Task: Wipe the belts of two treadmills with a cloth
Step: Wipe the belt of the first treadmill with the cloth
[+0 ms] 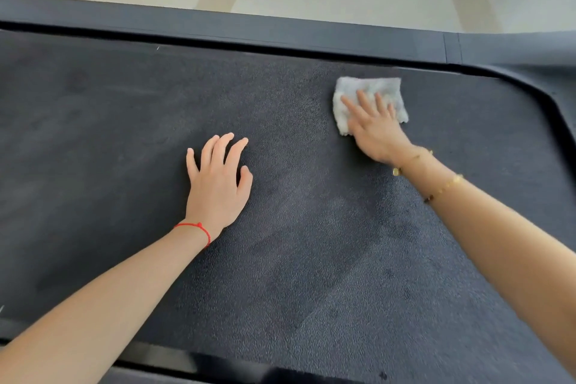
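right fingers (363, 103): straight, spread, pressing flat on the cloth (378, 89); no pinch
right hand (375, 131): keep palm weight even so the cloth doesn't bunch
cloth: on the belt (280, 259), far right, near the side rail (249, 29)
left hand (218, 184): fingers relaxed, resting flat on belt, holding nothing
next: overlapping strokes, work rail to rail

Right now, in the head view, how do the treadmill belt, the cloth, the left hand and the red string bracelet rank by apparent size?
1. treadmill belt
2. left hand, which is nearer the camera, so this is unsure against the cloth
3. cloth, partly covered
4. red string bracelet
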`<state>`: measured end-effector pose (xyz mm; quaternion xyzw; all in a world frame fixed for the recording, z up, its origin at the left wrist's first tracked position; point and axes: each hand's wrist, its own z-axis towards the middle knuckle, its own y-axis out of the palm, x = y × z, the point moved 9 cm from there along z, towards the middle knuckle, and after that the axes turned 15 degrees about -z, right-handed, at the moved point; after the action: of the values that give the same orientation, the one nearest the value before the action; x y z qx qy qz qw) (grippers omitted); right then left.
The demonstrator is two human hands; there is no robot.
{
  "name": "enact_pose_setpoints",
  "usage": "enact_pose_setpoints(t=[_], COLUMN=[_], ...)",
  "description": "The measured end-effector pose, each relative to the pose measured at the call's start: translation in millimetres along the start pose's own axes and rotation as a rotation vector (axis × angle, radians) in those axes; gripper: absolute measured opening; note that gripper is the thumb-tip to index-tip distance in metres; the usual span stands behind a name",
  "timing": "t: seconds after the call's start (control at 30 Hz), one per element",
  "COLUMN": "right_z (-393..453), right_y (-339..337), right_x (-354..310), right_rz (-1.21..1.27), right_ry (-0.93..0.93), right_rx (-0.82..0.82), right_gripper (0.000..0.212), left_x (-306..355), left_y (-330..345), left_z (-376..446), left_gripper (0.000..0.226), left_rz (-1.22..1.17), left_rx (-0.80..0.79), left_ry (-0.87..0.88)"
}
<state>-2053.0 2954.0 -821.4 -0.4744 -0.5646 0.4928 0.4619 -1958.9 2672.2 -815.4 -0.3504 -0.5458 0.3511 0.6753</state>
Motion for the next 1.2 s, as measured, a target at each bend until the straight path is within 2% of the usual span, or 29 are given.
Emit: enact_pose_setpoints(t=[0.07,0.13,0.23,0.3,0.4,0.47,0.53,0.7,0.8,0.93,0.97,1.03,1.07,1.13,1.2], right_z=[-52.6,-116.7,-167.9,-152.9,-116.3,-113.9,-133.6,-245.5,-281.6,-256.6,-242.6,-221.1,-217.2,-220.5,-241.3], right_y=[0.9,6.5,10.0,10.4,10.2,9.7,8.8,12.3,14.8,13.1,12.8,11.7,10.3,8.3,12.4], right_x=[-39.4,-74.5,-85.0,-63.0,-22.9,-21.3,-44.9,-141.7,-161.0,-116.6,-95.5,-54.6,-46.1,-57.7,-98.3], right_rz=[-0.057,0.006,0.053,0.038,0.077,0.073,0.043,0.061,0.057,-0.023,-0.071,0.001,0.057,0.081,0.018], right_ry=[-0.163,-0.318,-0.403,-0.319,-0.050,0.039,0.008,-0.306,-0.379,-0.281,-0.190,0.041,0.100,0.087,-0.065], right_rx=[0.039,0.048,0.045,0.031,-0.026,-0.041,-0.029,-0.011,-0.013,0.044,0.044,-0.028,-0.046,-0.044,-0.035], right_gripper=[0.056,0.053,0.050,0.050,0.051,0.051,0.051,0.052,0.052,0.054,0.055,0.054,0.053,0.052,0.054], left_x=[0.2,0.2,-0.5,-0.8,-1.1,-0.5,0.4,0.2,-1.7,-3.5,-3.7,-3.5,-2.7,-1.6,-1.8], left_y=[0.1,0.9,2.1,2.6,2.1,1.1,0.7,0.2,0.5,1.9,2.5,2.7,2.5,2.1,1.7], left_z=[-0.1,-0.6,-1.4,-1.7,-2.0,-2.5,-2.7,-2.7,-3.0,-4.9,-4.9,-4.3,-3.9,-3.2,-3.2], left_gripper=[0.049,0.049,0.049,0.048,0.048,0.048,0.047,0.048,0.048,0.048,0.049,0.049,0.049,0.049,0.048], left_rz=[0.002,0.000,-0.009,-0.020,-0.037,-0.043,-0.042,-0.053,-0.062,-0.059,-0.056,-0.058,-0.060,-0.065,-0.077], left_rx=[0.004,0.006,0.014,0.013,0.011,0.015,0.016,0.033,0.032,0.012,0.005,0.000,0.000,0.002,0.008], left_ry=[0.003,0.006,0.015,0.016,0.018,0.023,0.030,0.039,0.045,0.055,0.052,0.048,0.048,0.052,0.047])
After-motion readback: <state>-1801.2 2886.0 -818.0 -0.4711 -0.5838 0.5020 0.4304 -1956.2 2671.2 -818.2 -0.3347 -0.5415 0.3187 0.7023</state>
